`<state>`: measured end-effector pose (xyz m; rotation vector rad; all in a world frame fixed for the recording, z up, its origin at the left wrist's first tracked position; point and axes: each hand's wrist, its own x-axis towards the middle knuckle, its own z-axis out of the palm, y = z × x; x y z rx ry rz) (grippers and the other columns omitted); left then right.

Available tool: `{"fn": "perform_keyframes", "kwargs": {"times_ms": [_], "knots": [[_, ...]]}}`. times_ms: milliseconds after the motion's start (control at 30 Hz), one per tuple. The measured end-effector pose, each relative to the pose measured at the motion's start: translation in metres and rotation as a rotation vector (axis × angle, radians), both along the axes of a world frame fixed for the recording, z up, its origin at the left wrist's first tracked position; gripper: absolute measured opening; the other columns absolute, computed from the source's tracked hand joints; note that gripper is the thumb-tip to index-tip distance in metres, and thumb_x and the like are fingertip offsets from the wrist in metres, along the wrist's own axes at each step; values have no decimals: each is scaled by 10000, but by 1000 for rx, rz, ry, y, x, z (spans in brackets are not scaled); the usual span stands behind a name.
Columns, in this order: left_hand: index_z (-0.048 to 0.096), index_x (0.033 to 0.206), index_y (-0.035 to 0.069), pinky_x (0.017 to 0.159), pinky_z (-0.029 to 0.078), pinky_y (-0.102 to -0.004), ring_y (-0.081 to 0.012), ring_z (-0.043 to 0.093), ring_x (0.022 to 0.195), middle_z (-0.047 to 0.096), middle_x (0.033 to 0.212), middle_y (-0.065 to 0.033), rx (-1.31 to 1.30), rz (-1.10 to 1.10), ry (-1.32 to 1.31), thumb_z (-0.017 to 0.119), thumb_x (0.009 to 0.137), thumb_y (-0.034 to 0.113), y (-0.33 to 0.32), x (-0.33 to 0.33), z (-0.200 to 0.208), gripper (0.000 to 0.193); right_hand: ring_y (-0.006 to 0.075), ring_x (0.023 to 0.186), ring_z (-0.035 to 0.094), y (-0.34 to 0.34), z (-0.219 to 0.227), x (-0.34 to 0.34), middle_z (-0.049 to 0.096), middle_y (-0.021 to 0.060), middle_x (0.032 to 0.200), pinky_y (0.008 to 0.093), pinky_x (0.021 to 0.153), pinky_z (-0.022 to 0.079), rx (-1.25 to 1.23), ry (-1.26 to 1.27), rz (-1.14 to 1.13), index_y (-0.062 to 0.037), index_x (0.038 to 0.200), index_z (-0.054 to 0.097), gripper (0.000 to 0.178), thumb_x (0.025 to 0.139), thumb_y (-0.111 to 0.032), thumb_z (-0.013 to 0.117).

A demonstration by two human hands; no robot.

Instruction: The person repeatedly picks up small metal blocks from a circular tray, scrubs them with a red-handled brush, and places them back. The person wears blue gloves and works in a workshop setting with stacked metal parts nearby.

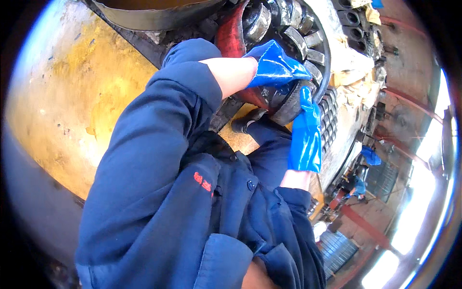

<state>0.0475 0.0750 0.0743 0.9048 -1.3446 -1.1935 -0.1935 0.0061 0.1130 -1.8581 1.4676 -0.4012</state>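
Observation:
A thick dark metal ring [288, 107], greasy-looking, is tilted at the near rim of a red and black drum [230, 36]. My right hand [306, 127], in a shiny blue glove, grips its right side, the thumb lying along the edge. From the left my left hand [275, 65], gloved the same way, reaches over to the ring's far upper side; its fingertips are partly hidden behind the ring. Several similar metal rings [294, 42] are heaped inside the drum.
A large yellow worn metal surface [82, 96] spreads at left. Rows of dark rings [329, 113] lie beside the drum, with crumpled pale wrapping [353, 65] behind them. My shoe [248, 120] is just below the drum. Another person [357, 187] is far off at right.

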Motion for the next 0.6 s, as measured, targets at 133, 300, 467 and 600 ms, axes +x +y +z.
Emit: {"fn": "perform_keyframes", "kwargs": {"times_ms": [133,300,467,600], "knots": [[575,1527,198,1212,402,-367,-213,577,1388,609,1524,-52,-5,-3,22,424,1125,412,3,-1,1,480,298,1147,679,0,1,3,709,209,1285,422,1022,529,2,1,2,64,1394,628,783,893,-499,839],[579,1525,193,1212,399,-365,-210,579,1385,613,1520,-51,0,-8,27,432,1123,418,5,6,1,484,296,1151,677,-1,2,9,706,208,1290,422,1024,528,-4,-1,9,65,1400,623,783,897,-495,837],[583,1524,187,1213,397,-362,-207,581,1382,617,1517,-51,1,-7,17,439,1122,424,9,7,2,488,294,1156,676,0,3,12,704,207,1296,422,1026,527,-11,-6,8,65,1406,617,782,901,-490,834],[586,1523,183,1214,395,-360,-205,582,1379,620,1514,-50,5,-6,3,445,1120,429,10,10,2,492,292,1160,674,6,3,12,701,206,1301,421,1028,527,-8,-13,7,66,1411,613,782,904,-487,832]]}}
